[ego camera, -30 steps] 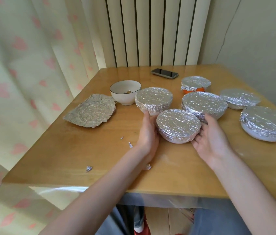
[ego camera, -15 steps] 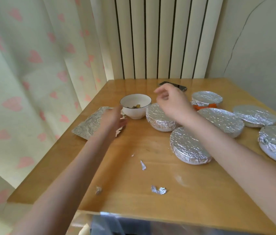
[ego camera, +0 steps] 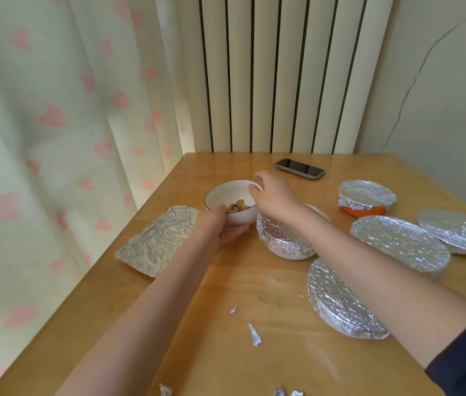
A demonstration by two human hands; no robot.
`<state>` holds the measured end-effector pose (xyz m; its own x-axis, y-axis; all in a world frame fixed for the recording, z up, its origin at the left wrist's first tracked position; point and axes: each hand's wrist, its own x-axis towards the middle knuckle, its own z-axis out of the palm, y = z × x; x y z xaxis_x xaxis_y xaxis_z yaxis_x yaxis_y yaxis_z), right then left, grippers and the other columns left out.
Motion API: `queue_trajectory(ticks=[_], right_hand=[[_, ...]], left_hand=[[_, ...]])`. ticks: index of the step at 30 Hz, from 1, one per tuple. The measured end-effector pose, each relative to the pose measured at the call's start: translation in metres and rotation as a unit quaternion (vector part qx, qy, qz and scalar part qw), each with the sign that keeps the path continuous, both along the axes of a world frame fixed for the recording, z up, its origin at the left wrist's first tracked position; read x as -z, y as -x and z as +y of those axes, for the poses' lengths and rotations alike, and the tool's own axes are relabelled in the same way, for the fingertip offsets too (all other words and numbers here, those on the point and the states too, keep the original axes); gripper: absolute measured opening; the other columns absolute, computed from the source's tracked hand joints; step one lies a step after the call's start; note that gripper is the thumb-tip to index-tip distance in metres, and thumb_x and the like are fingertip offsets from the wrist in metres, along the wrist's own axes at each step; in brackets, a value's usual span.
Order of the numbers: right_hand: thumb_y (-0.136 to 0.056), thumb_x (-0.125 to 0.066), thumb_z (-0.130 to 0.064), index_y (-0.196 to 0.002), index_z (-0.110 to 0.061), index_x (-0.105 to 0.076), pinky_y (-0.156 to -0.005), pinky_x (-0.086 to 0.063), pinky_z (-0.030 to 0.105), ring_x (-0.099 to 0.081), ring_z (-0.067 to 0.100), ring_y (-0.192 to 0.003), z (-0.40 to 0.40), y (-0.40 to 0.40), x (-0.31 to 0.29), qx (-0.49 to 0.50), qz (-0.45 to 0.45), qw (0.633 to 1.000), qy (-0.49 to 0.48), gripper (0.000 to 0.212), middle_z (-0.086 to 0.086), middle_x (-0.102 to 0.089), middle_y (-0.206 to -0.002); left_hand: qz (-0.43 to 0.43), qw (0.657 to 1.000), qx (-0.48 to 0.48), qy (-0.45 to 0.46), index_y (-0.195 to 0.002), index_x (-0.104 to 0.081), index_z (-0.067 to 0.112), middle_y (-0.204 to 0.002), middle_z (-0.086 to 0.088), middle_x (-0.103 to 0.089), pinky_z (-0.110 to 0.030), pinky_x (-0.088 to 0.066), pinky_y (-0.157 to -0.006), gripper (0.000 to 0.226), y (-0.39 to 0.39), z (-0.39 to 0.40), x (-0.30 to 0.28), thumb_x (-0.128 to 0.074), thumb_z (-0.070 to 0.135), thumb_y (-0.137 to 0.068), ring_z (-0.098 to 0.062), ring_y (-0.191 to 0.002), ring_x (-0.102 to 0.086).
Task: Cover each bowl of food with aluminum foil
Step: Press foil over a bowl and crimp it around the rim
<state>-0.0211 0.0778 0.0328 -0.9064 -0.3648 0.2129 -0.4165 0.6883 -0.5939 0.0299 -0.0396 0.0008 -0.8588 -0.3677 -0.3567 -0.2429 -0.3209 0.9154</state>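
We have both hands on the one uncovered white bowl, which sits toward the far left of the surface with food showing inside. Our left hand cups its near side, fingers curled under; our right hand pinches the far rim. The crumpled foil sheet lies just left of it. To do this well, we should draw the bowl level, away from the covered bowl beside it, then centre the foil and press it down evenly around the rim.

Six foil-covered bowls, one uncovered bowl, one foil sheet, one phone
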Motion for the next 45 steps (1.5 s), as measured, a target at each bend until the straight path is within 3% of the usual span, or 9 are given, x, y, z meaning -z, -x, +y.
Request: queue_trajectory(ticks=[4, 9, 24, 26, 29, 32, 34, 40, 45], right_hand=[[-0.101, -0.037, -0.036, -0.150, -0.014, -0.022, -0.108, -0.027, 0.030, -0.031, 0.022, -0.140, 0.006, -0.020, -0.011, -0.041, -0.013, 0.997, 0.064, 0.055, 0.005, -0.030, -0.154], [-0.101, -0.036, -0.041, -0.148, -0.017, -0.026, -0.094, -0.030, 0.021, -0.037, 0.016, -0.134, 0.017, -0.073, -0.006, -0.038, -0.074, 0.984, 0.156, 0.053, 0.000, -0.033, -0.152], [-0.099, -0.041, -0.031, -0.149, -0.020, -0.025, -0.099, -0.025, 0.023, -0.025, 0.014, -0.141, 0.065, -0.172, 0.025, -0.031, -0.156, 0.978, 0.138, 0.054, -0.004, -0.025, -0.155], [-0.099, -0.043, -0.033, -0.149, -0.021, -0.026, -0.101, -0.026, 0.025, -0.029, 0.015, -0.139, 0.066, -0.175, 0.027, -0.030, -0.140, 0.981, 0.133, 0.054, -0.004, -0.029, -0.153], [-0.097, -0.046, -0.030, -0.148, -0.024, -0.026, -0.105, -0.026, 0.025, -0.031, 0.013, -0.138, 0.072, -0.185, 0.029, -0.006, -0.074, 0.985, 0.157, 0.055, -0.007, -0.033, -0.150], [-0.095, -0.050, -0.021, -0.144, -0.029, -0.033, -0.109, -0.024, 0.020, -0.033, 0.003, -0.135, 0.076, -0.197, 0.035, -0.014, -0.010, 0.968, 0.251, 0.052, -0.017, -0.039, -0.142], [-0.094, -0.052, -0.019, -0.139, -0.035, -0.038, -0.109, -0.027, 0.021, -0.035, -0.005, -0.131, 0.080, -0.202, 0.041, -0.031, 0.005, 0.955, 0.296, 0.050, -0.028, -0.041, -0.133], [-0.092, -0.054, -0.012, -0.120, -0.041, -0.049, -0.103, -0.032, 0.014, -0.044, -0.008, -0.122, 0.087, -0.198, 0.046, -0.039, 0.003, 0.942, 0.332, 0.040, -0.029, -0.049, -0.127], [-0.093, -0.057, -0.015, -0.115, -0.032, -0.055, -0.098, -0.041, 0.012, -0.052, -0.008, -0.115, 0.073, -0.180, 0.011, -0.034, -0.031, 0.912, 0.408, 0.028, -0.020, -0.058, -0.120]], left_hand=[[0.041, 0.998, 0.021, 0.048, -0.111, -0.047, -0.001, -0.093, -0.029, -0.069, -0.027, -0.060, -0.057, 0.020, -0.032, -0.005, -0.020, -0.039, 0.009, -0.096, -0.026, -0.056, -0.070], [0.000, 0.992, 0.066, 0.104, -0.100, -0.050, 0.004, -0.072, -0.028, -0.070, -0.028, -0.059, -0.062, 0.010, -0.104, -0.007, -0.035, -0.042, 0.009, -0.094, -0.026, -0.056, -0.070], [-0.062, 0.971, 0.130, 0.191, -0.099, -0.055, 0.008, -0.066, -0.023, -0.069, -0.030, -0.059, -0.055, 0.018, -0.189, 0.026, -0.010, -0.042, 0.019, -0.100, -0.024, -0.052, -0.068], [-0.032, 0.933, 0.060, 0.354, -0.106, -0.062, 0.009, -0.062, -0.012, -0.070, -0.026, -0.051, -0.048, 0.034, -0.184, 0.013, -0.003, -0.044, 0.037, -0.101, -0.020, -0.050, -0.065], [-0.008, 0.790, -0.031, 0.612, -0.125, -0.063, 0.018, -0.094, -0.007, -0.073, -0.034, -0.051, -0.077, 0.042, -0.167, -0.016, 0.005, -0.052, 0.047, -0.096, -0.024, -0.091, -0.068], [-0.065, 0.715, 0.072, 0.692, -0.138, -0.053, 0.023, -0.140, 0.000, -0.052, -0.040, -0.035, -0.106, 0.054, -0.138, -0.045, 0.019, -0.058, 0.050, -0.092, -0.024, -0.133, -0.042], [-0.072, 0.683, 0.121, 0.717, -0.131, -0.060, 0.022, -0.137, 0.001, -0.053, -0.040, -0.034, -0.106, 0.046, -0.124, -0.058, 0.032, -0.054, 0.048, -0.093, -0.023, -0.133, -0.042], [0.102, 0.749, -0.078, 0.650, -0.082, -0.060, 0.009, -0.073, 0.000, -0.059, -0.032, -0.037, -0.062, 0.017, -0.127, -0.067, 0.026, -0.051, 0.013, -0.095, -0.021, -0.070, -0.053], [0.243, 0.889, -0.244, 0.302, -0.074, -0.061, 0.018, -0.063, 0.005, -0.054, -0.027, -0.038, -0.060, 0.022, -0.162, -0.054, -0.035, -0.050, 0.014, -0.092, -0.014, -0.062, -0.046]])
